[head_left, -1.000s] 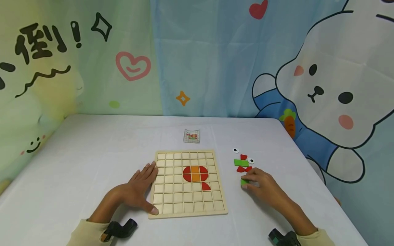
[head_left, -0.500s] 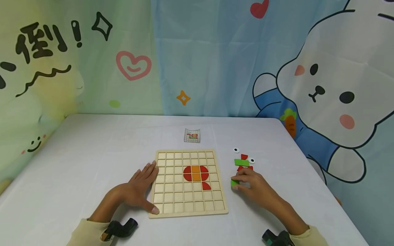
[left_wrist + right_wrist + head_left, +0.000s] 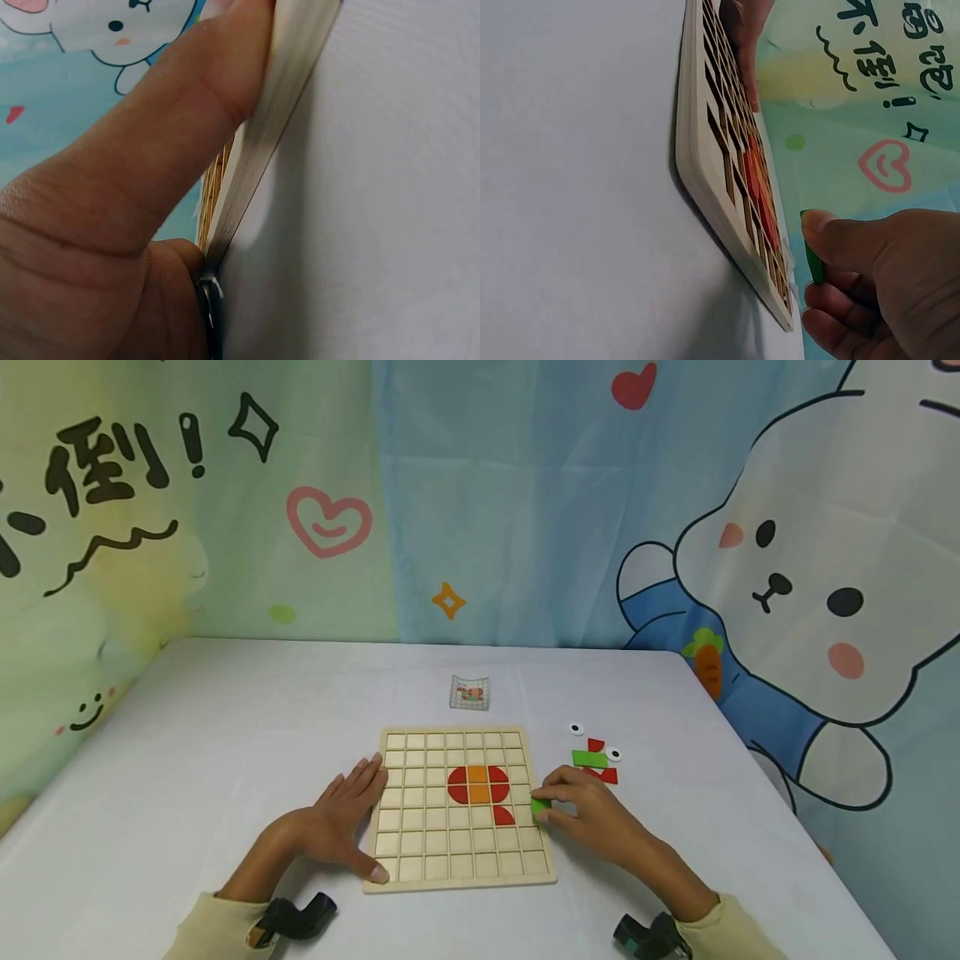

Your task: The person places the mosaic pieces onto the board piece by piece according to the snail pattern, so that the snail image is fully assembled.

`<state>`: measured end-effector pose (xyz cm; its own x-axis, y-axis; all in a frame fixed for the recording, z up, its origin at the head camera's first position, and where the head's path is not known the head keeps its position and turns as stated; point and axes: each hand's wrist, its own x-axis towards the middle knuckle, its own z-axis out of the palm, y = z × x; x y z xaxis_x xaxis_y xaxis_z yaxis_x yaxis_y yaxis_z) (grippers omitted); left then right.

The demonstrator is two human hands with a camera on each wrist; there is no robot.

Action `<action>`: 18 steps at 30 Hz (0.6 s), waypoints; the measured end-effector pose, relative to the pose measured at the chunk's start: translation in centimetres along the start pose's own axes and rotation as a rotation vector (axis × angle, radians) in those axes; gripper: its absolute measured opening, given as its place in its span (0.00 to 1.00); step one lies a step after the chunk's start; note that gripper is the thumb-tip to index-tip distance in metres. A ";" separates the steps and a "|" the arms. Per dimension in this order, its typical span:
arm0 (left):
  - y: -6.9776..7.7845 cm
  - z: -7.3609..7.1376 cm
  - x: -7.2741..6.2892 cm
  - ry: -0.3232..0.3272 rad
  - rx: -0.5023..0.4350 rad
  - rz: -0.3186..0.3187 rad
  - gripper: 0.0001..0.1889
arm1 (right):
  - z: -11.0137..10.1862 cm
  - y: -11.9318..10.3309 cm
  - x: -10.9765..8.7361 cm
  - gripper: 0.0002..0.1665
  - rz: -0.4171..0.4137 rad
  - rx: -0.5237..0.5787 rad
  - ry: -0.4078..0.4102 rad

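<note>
A wooden grid board [image 3: 427,866] lies on the white table, with orange and red pieces set in its upper middle cells. One quarter-round red piece [image 3: 503,816] sits just below them. My left hand [image 3: 330,827] rests on the board's left edge, fingers straight and spread; in the left wrist view its thumb [image 3: 172,112] presses on the rim. Between thumb and fingers my right hand [image 3: 600,818] pinches a green piece [image 3: 813,255] at the board's right edge. The right wrist view shows it held above the table, its full shape partly covered by fingers.
Right of the board lie a green strip [image 3: 590,759], several red pieces [image 3: 610,776] and two white eye discs [image 3: 576,728]. A small gridded picture card [image 3: 469,692] lies behind the board. A printed cloth [image 3: 510,527] hangs behind the table.
My right hand has carried the green piece leftward from beside the loose pieces to the board's right edge. The left hand stays in place on the board.
</note>
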<state>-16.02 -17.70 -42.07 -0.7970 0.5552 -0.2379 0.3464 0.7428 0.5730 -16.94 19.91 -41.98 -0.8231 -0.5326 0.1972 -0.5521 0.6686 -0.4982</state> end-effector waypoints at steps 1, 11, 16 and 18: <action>0.0 0.0 0.0 -0.001 0.001 -0.001 0.71 | 0.2 -0.2 0.2 0.17 -0.006 0.007 -0.005; 0.1 0.1 0.0 0.001 0.002 0.000 0.71 | 1.9 -2.0 1.8 0.16 -0.091 0.084 -0.074; 0.1 0.1 0.0 0.000 0.003 -0.002 0.71 | 2.5 -2.7 2.5 0.15 -0.107 0.060 -0.091; 0.1 0.1 0.0 0.001 0.006 -0.001 0.71 | 2.8 -3.0 2.7 0.14 -0.110 0.038 -0.089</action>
<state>-15.94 -17.63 -42.07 -0.7979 0.5540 -0.2374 0.3487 0.7456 0.5678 -17.19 15.02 -42.33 -0.7415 -0.6470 0.1776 -0.6318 0.5844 -0.5092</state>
